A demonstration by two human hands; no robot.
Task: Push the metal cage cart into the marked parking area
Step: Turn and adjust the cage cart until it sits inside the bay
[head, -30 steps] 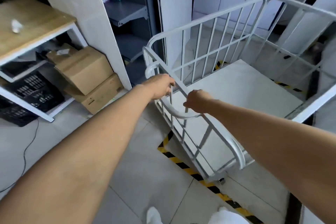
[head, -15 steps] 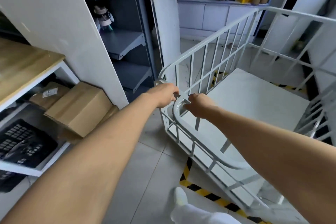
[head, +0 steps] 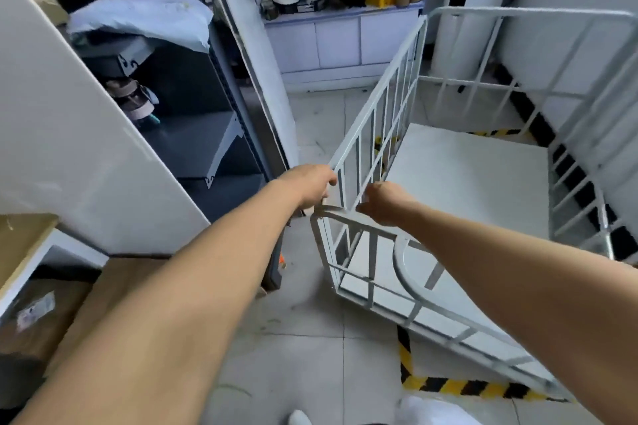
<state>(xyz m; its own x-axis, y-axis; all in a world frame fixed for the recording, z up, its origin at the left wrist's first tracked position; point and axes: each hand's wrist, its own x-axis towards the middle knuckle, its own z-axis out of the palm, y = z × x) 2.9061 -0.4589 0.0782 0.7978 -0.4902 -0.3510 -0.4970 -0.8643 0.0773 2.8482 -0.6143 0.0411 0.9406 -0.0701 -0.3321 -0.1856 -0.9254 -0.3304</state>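
The white metal cage cart [head: 379,121] stands ahead and to the right, its barred sides up and its flat floor bare. My left hand [head: 309,185] grips the near-left corner of the top rail. My right hand [head: 383,202] holds the same rail just to the right, fingers curled around a bar. Yellow-and-black hazard tape [head: 459,386] marks the parking area on the tiled floor; the cart sits over it, and more tape shows beyond the cart's far edge.
A white pillar [head: 262,72] stands close to the cart's left side. Grey shelving [head: 193,134] lies to the left, cardboard boxes [head: 51,314] under a wooden table at lower left. A white cabinet [head: 345,41] with clutter lines the back wall. My feet show at the bottom.
The cart has rolled forward and swung round toward the taped area. I have stepped after it, so the boxes and table have slid to the lower left. Both hands keep their hold.
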